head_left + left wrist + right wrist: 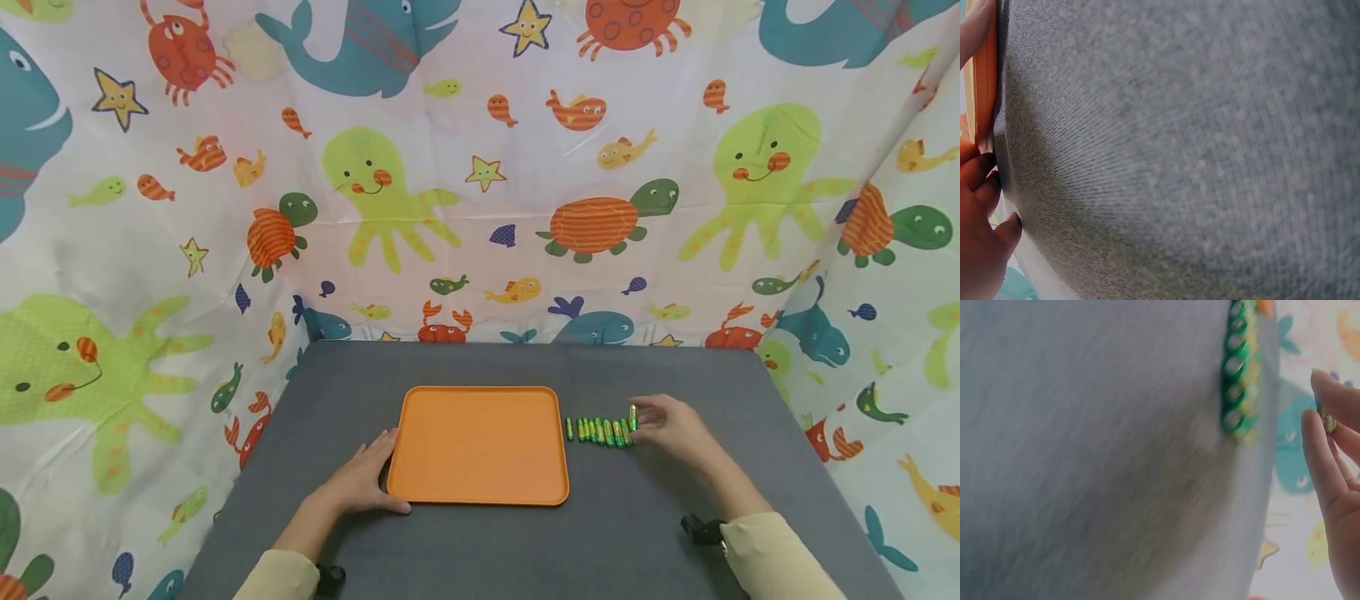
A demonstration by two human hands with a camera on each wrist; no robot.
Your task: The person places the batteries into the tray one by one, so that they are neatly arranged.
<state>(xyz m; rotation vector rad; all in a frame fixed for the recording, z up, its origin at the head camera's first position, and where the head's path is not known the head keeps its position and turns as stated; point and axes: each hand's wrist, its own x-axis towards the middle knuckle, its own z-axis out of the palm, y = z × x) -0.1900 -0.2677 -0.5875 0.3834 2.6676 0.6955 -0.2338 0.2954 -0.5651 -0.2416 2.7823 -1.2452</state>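
Note:
My left hand (366,477) rests at the left side of an orange tray (478,446), its thumb by the near left corner and its fingers along the left edge. The left wrist view catches the fingers (988,187) beside the tray's side (985,81). Right of the tray, my right hand (671,429) pinches one green and gold battery (633,417) between thumb and fingertips, held roughly upright at the right end of a row of similar batteries (600,431). In the right wrist view, the held battery (1330,423) is partly hidden by the fingers.
Both hands are over a dark grey table (480,542). One battery (569,429) lies a little apart from the row, close to the tray's right edge. A curtain (480,225) with printed sea animals hangs behind the table and along both sides.

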